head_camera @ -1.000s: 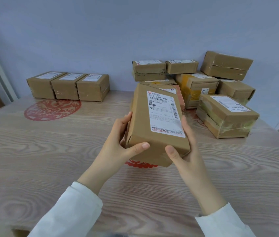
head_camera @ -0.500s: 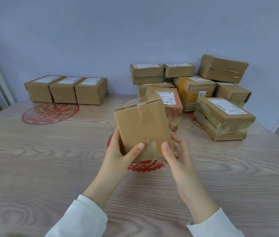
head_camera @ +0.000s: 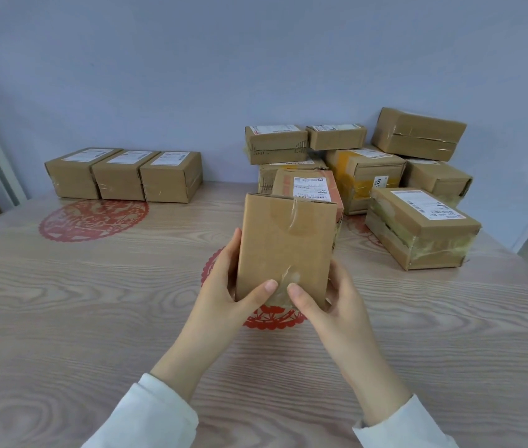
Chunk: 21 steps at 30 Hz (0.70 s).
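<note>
In the head view, a person is holding a cardboard parcel (head_camera: 285, 247) upright over the middle of the wooden table (head_camera: 62, 318), just above a red paper-cut (head_camera: 272, 318) and in front of a labelled parcel (head_camera: 308, 189). The left hand (head_camera: 220, 292) is wrapping round the parcel's lower left edge and the right hand (head_camera: 330, 305) round its lower right edge. Both are curled onto it, with the thumbs pressing on the near face and the fingers hidden behind. The parcel's long axis is running from the hands up and away, toward the pile of parcels (head_camera: 366, 176) by the wall. Its plain, taped face is pointing at the camera and no label is showing on it. The step seems to be turning the parcel over to check its faces before it is set down. To do that well, the grip should be staying low and even on both sides, so that the tall parcel is not tipping forward onto the one behind. The turning is best done about the long axis, with one hand taking the weight while the other is shifting. If it is meant to join the row of three parcels (head_camera: 123, 174) at the far left — all lying with their labels up — the label side should be coming round to the top first.
</note>
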Motion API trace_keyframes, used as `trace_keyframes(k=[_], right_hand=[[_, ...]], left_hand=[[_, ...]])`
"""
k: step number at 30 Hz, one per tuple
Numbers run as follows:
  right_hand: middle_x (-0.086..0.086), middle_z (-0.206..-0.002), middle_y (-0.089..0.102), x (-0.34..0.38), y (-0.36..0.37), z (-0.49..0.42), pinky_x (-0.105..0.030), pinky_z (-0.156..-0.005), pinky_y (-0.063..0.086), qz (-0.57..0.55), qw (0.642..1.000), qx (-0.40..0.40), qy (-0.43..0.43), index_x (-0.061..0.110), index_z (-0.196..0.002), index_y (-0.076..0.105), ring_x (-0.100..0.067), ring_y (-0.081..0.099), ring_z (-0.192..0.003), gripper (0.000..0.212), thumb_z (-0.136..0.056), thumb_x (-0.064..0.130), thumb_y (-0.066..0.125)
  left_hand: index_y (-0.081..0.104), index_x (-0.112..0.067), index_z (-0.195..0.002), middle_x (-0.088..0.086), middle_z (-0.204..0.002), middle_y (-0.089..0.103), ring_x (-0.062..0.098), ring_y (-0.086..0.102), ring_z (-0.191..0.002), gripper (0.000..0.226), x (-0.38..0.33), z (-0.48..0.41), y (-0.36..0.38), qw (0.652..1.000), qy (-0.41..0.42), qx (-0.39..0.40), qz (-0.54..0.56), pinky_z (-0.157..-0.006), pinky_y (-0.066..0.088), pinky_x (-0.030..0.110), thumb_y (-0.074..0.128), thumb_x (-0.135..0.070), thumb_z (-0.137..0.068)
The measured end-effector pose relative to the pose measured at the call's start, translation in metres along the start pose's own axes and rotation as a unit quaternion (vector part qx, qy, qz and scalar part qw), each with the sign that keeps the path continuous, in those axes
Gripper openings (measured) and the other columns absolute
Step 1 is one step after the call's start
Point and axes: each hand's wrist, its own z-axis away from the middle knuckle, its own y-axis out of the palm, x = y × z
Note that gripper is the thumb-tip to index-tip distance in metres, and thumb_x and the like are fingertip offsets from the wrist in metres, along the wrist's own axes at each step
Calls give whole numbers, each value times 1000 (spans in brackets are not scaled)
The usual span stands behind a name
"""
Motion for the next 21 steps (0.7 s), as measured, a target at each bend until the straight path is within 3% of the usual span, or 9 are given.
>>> trace_keyframes(k=[12,17,21], right_hand=[[4,-136,51,-4,4,0,-16,-89,50,1,1000,3,-13,19,-143,35,-3,54,-119,81,-73,23,75],[0,-118,61,-1,4,2,-9,-74,48,-32,999,-18,2,11,-126,48,3,60,-98,67,-67,37,66],[-5,-121,59,-5,5,3,-11,-77,49,-23,1000,-9,-6,5,-127,45,-3,60,-103,66,-70,31,65]], left_hand=[[33,-24,-143,-12,-130,53,-7,54,-111,87,1,-4,0,1000,12,-26,-1,-77,48,7,70,-34,-64],[31,-30,-138,-15,-131,49,-10,52,-113,83,1,2,1,1000,20,-7,-10,-80,47,8,72,-28,-66],[35,-21,-141,-3,-131,53,9,56,-116,87,8,0,-2,999,5,-33,-19,-80,55,21,74,-41,-65]])
